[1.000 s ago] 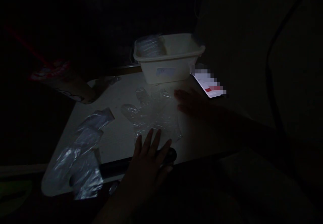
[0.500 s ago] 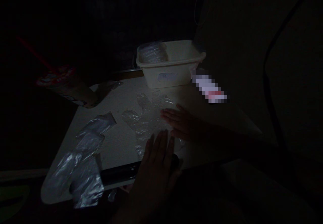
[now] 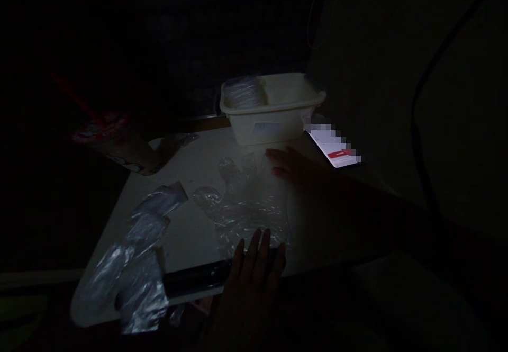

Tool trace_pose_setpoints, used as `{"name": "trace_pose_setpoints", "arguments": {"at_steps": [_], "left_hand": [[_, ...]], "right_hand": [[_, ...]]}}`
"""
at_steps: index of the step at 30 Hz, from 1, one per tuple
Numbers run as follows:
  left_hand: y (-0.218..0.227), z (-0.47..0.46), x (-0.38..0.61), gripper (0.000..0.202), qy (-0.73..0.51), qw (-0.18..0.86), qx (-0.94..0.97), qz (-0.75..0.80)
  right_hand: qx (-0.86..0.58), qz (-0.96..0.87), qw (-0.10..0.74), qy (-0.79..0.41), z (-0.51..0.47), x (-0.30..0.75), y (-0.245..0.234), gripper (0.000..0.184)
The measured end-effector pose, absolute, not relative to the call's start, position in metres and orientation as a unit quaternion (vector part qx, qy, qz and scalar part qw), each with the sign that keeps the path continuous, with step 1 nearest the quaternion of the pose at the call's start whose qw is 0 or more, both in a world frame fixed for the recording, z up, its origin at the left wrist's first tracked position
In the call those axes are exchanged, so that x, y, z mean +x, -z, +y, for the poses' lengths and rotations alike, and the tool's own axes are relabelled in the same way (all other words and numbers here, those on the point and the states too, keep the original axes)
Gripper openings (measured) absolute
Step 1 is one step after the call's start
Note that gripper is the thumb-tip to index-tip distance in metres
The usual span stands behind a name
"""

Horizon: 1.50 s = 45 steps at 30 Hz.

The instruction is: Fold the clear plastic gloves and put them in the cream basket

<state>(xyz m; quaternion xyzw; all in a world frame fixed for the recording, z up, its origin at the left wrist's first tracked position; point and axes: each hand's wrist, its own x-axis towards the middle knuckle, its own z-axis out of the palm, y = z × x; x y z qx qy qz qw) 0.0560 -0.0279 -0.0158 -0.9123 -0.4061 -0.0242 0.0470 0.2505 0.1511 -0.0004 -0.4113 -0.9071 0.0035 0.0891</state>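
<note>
The scene is very dark. A clear plastic glove [image 3: 244, 204] lies flat on the pale table [image 3: 190, 235]. My left hand [image 3: 254, 267] rests at the glove's near edge with fingers stretched flat, over the end of a dark bar [image 3: 198, 280] along the table's front. My right hand [image 3: 296, 167] lies flat and open on the table at the glove's far right corner, fingers pointing left.
A cream plastic tub [image 3: 272, 108] holding clear plastic stands at the back. A lit phone [image 3: 337, 148] lies to its right. Crumpled clear plastic [image 3: 135, 267] covers the table's left front. A cup with a red straw [image 3: 115, 140] stands at the left.
My right hand slid in over the glove, then back out to its far right corner. My left hand drew back toward the front edge. The glove now lies more spread out.
</note>
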Motion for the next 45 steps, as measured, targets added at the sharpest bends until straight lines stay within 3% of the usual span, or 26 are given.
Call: {"name": "trace_pose_setpoints", "arguments": {"at_steps": [3, 8, 16, 23, 33, 38, 45], "left_hand": [[0.016, -0.03, 0.053, 0.069, 0.023, 0.041, -0.914, -0.404], [0.02, -0.032, 0.053, 0.066, 0.03, 0.048, -0.913, -0.405], [0.015, -0.034, 0.054, 0.068, 0.013, 0.035, -0.91, -0.412], [0.023, -0.035, 0.053, 0.065, 0.021, 0.051, -0.908, -0.415], [0.023, -0.035, 0.053, 0.06, 0.03, 0.075, -0.908, -0.412], [0.021, -0.035, 0.055, 0.06, 0.03, 0.076, -0.91, -0.406], [0.015, -0.034, 0.056, 0.058, 0.017, 0.078, -0.914, -0.397]], "right_hand": [[-0.406, -0.907, 0.114, 0.001, 0.138, 0.245, -0.002, 0.044], [-0.313, -0.947, 0.074, -0.002, 0.123, 0.236, 0.002, 0.047], [-0.398, -0.913, 0.087, 0.025, 0.149, 0.248, 0.0, 0.046], [-0.224, -0.971, 0.078, -0.034, 0.107, 0.21, -0.006, 0.05], [-0.326, -0.943, 0.073, 0.011, 0.182, 0.203, 0.006, 0.049], [-0.334, -0.936, 0.108, 0.013, 0.179, 0.198, 0.0, 0.046], [-0.187, -0.979, 0.079, -0.015, 0.125, 0.184, -0.004, 0.047]]}}
